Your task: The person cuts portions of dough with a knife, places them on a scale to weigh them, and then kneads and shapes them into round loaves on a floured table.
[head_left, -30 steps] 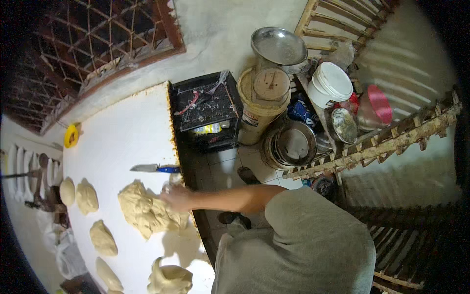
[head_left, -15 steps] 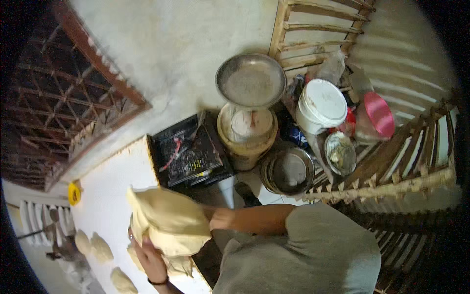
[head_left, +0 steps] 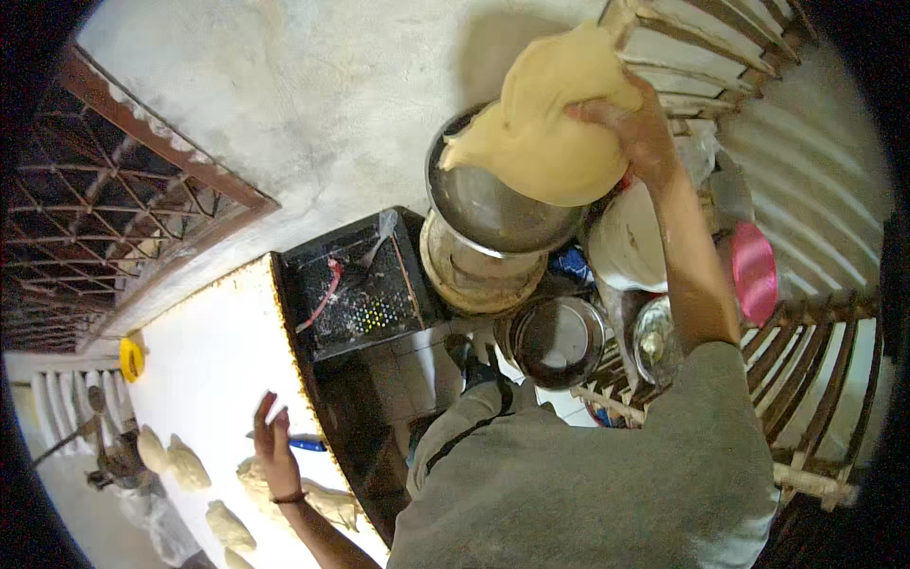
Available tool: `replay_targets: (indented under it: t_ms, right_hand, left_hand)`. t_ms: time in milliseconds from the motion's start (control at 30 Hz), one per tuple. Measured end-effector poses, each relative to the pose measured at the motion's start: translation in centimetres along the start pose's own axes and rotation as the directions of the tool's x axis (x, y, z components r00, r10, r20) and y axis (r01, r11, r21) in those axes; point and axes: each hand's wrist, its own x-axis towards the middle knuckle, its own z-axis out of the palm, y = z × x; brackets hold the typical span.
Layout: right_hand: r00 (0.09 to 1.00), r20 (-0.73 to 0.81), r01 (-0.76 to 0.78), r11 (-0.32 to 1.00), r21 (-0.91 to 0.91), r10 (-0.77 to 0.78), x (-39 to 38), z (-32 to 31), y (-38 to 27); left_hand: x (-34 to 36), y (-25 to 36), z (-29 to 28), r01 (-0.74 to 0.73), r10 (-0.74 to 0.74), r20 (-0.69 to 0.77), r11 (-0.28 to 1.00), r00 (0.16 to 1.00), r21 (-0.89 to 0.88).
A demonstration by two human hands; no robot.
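Observation:
Up at the upper right, my right hand (head_left: 633, 131) grips a large, soft piece of pale dough (head_left: 538, 142), held over the round steel pan (head_left: 493, 232) of what looks like a scale; whether the dough touches the pan I cannot tell. Lower left, my left hand (head_left: 277, 446) is raised above the white table (head_left: 209, 341) with its fingers apart and nothing in them. Behind it lie a blue-handled knife (head_left: 308, 444) and a large dough mass (head_left: 332, 504), partly covered by my arm. Smaller dough lumps (head_left: 190, 465) rest further left on the table.
A black metal rack (head_left: 355, 303) adjoins the table. Beside the scale stand a white bucket (head_left: 621, 237), a pink tub (head_left: 754, 270) and steel bowls (head_left: 557, 341). Slatted wooden racks (head_left: 806, 370) line the right. A yellow dish (head_left: 131, 358) sits on the table's far end.
The dough has been lifted off the table and swung up and right over the steel pan in my right hand. My left hand has let go of it and is open above the table.

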Motion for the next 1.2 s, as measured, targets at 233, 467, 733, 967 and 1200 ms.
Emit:
replay_targets:
  t_ms: [233,467,733,967,1200]
  right_hand:
    - [0.885,0.464,0.382,0.607,-0.697,-0.025,4.9,2.7,3.1]
    - [0.841,0.493,0.352,0.465,-0.812,0.223,2.4,8.6,3.4]
    - [0.761,0.576,0.578,0.091,-0.811,0.299,0.2,15.1,1.4]
    - [0.81,0.519,0.521,0.069,-0.85,0.273,-2.0,15.7,0.2]
    - [0.873,0.428,0.459,-0.097,-0.883,0.234,-1.4,16.1,0.4]
  left_hand:
    - [0.2,-3.6,-0.2,0.091,-0.091,-0.003,0.995,0.996,0.051]
    - [-0.5,-4.7,-0.5,0.255,-0.254,-0.025,0.965,0.967,0.057]
    - [-6.5,-17.0,-8.6,0.253,-0.179,-0.365,0.953,0.914,0.168]
    - [-10.9,-18.8,-15.5,0.279,-0.218,-0.545,0.96,0.81,0.03]
    - [-18.7,-27.1,-12.1,0.146,-0.14,-0.078,0.591,0.987,0.793]
